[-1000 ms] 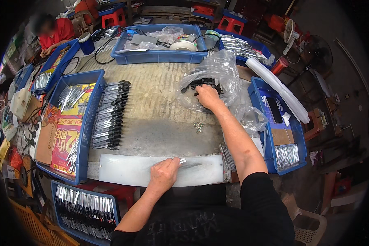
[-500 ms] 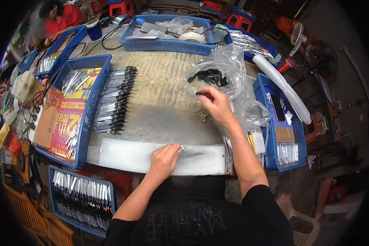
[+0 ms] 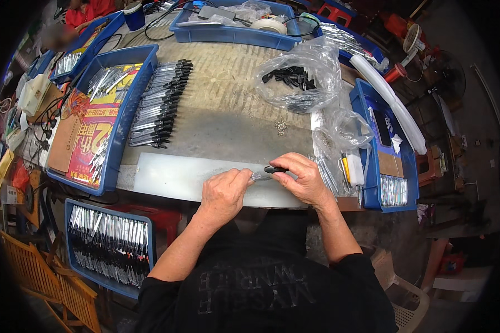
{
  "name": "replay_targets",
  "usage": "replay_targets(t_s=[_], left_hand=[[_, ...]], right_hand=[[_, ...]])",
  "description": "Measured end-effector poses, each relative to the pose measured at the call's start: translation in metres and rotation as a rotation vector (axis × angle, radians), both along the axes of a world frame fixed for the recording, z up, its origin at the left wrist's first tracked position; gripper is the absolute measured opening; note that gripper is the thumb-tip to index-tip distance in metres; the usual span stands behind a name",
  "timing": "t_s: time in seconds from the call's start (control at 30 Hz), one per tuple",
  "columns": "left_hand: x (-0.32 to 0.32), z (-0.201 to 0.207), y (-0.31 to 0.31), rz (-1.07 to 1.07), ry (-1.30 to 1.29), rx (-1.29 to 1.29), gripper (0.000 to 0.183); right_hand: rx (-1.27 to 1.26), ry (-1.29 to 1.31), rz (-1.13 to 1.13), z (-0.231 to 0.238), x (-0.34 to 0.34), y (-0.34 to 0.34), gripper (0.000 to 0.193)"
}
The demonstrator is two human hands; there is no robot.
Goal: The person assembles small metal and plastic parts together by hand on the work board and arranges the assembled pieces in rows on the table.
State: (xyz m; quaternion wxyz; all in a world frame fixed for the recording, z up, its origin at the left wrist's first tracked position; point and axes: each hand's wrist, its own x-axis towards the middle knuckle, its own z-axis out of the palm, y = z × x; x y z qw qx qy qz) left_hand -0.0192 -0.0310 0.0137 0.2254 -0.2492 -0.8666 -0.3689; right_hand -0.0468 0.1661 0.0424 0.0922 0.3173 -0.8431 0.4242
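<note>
My left hand [image 3: 225,191] is closed around a clear pen barrel [image 3: 255,176], whose end pokes out past the fingertips toward the right. Between the thumb and fingers of my right hand [image 3: 304,178] is a black pen cap [image 3: 270,169], close to that end; whether the two touch is hard to tell. Both hands are over a long white board [image 3: 169,175] at the table's near edge. Beyond them lies a small heap of tiny metal parts [image 3: 281,128]. Farther back, an open plastic bag [image 3: 322,61] holds many black caps [image 3: 289,76].
A row of capped pens [image 3: 158,105] lies on the left, beside a blue tray [image 3: 150,58] of pens and cardboard. Another blue tray [image 3: 147,252], packed with pens, sits low at left. Blue trays stand at the back [image 3: 233,38] and right [image 3: 397,208]. Loose barrels [image 3: 329,176] lie right.
My right hand has come back from beside the bag to my left hand, bringing a black cap. The left hand still grips the barrel. The whole view has shifted slightly.
</note>
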Motion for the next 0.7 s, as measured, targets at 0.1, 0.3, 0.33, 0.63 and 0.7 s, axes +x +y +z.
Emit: replay_targets(t_s=[0.1,0.3,0.33,0.63,0.7], left_hand=[[0.003,0.001,-0.001,-0.001,0.004,-0.048,0.017],[0.009,0.003,-0.001,-0.018,0.021,-0.085,0.016],[0.01,0.004,0.0,-0.028,0.027,-0.094,0.016],[0.018,0.005,-0.001,-0.096,0.072,-0.119,0.016],[0.02,0.006,-0.001,-0.101,0.068,-0.13,0.016]], right_hand=[[-0.004,-0.019,0.017,-0.003,0.006,0.002,0.022],[-0.008,-0.023,0.061,-0.004,0.015,0.001,0.021],[-0.01,-0.032,0.065,-0.004,0.017,0.0,0.021],[-0.011,0.027,0.135,-0.009,0.025,-0.008,0.021],[-0.015,0.062,0.149,-0.009,0.026,-0.009,0.021]])
